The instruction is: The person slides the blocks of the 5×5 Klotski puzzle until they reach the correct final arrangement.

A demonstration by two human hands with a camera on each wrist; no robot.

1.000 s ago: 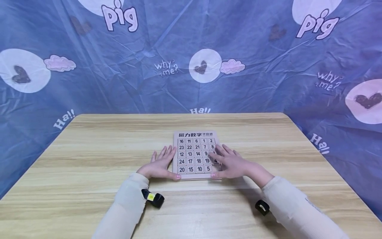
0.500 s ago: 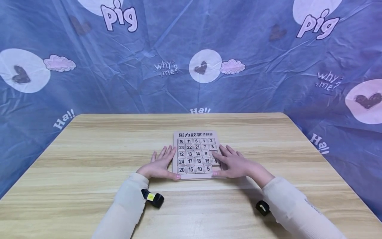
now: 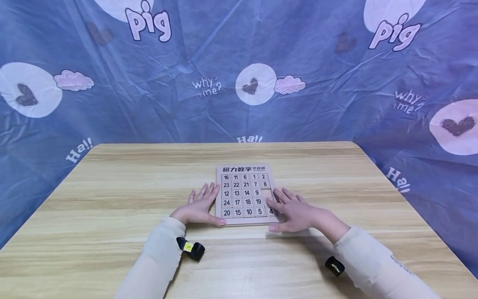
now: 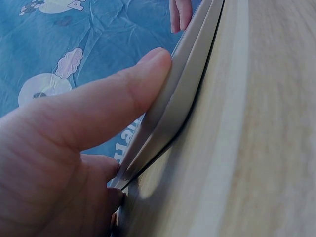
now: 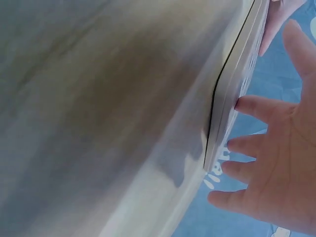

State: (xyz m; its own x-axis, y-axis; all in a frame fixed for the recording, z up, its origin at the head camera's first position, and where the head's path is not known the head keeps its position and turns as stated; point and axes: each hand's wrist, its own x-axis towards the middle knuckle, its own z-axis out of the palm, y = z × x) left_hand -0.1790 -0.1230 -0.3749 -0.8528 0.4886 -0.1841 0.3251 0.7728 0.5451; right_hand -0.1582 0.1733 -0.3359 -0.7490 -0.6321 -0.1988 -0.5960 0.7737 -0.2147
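Observation:
A sliding number puzzle (image 3: 248, 222) lies flat on the table, its numbered tiles in rows under a printed heading. My left hand (image 3: 199, 209) rests at its lower left corner, straight fingers along the left side and thumb (image 4: 133, 84) on the front rim. My right hand (image 3: 296, 211) is spread at the right side. Its index fingertip touches the rightmost column, partly covering the square above tile 4 (image 3: 271, 211). Below tile 8 (image 3: 265, 184), a bare slot (image 3: 266, 194) shows. In the right wrist view, the right fingers (image 5: 259, 107) are straight, the index touching the board.
A wooden table (image 3: 112, 187) surrounds the puzzle. Behind and beside it hangs a blue printed cloth (image 3: 168, 104). Black wrist devices (image 3: 194, 249) sit on both sleeves.
Tile 4 has slid down into the bottom right corner, and a bare slot now shows below tile 8. My right hand has moved slightly toward me. The left hand stays put.

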